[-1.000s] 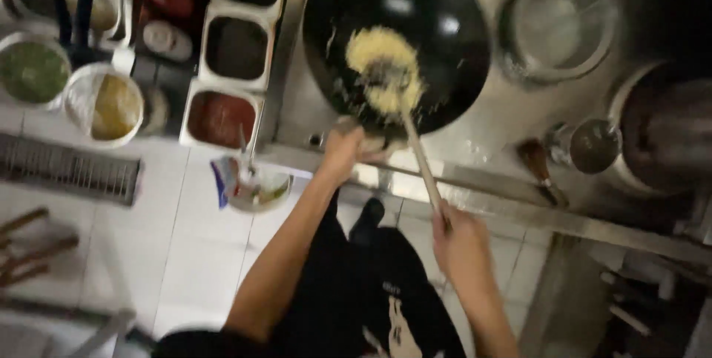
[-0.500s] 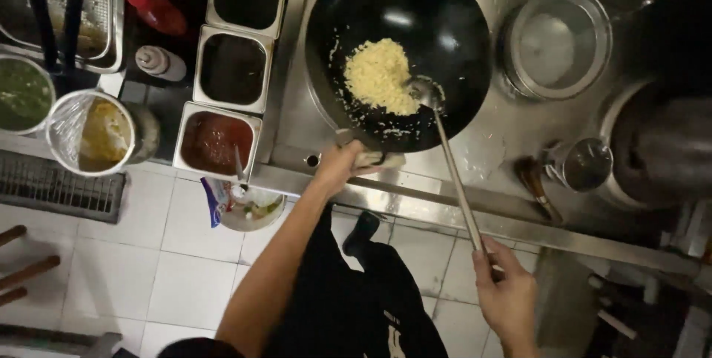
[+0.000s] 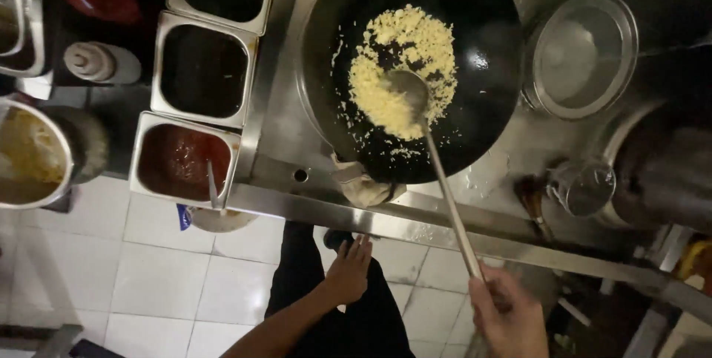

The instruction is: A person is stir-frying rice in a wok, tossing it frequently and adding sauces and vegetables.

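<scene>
- Your left hand is off the wok now: half a second ago it was up at the cloth-wrapped handle, and now it hangs low in the lower middle of the frame, fingers loosely spread, holding nothing.
- That leaves the black wok sitting on the burner on its own, top centre of the frame, with no hand steadying it.
- Your right hand, bottom right, is closed round the end of the long ladle — a firm wrap on the shaft.
- The shaft runs up and left from your fist, over the steel counter edge, and the bowl now lies in the yellow fried rice; a moment ago it sat at the heap's right edge.
- The rice lies spread across the wok's middle, well apart from your grip.
- To the left: a tray of red sauce and a dark tray above it; a round steel lid at the upper right.
</scene>
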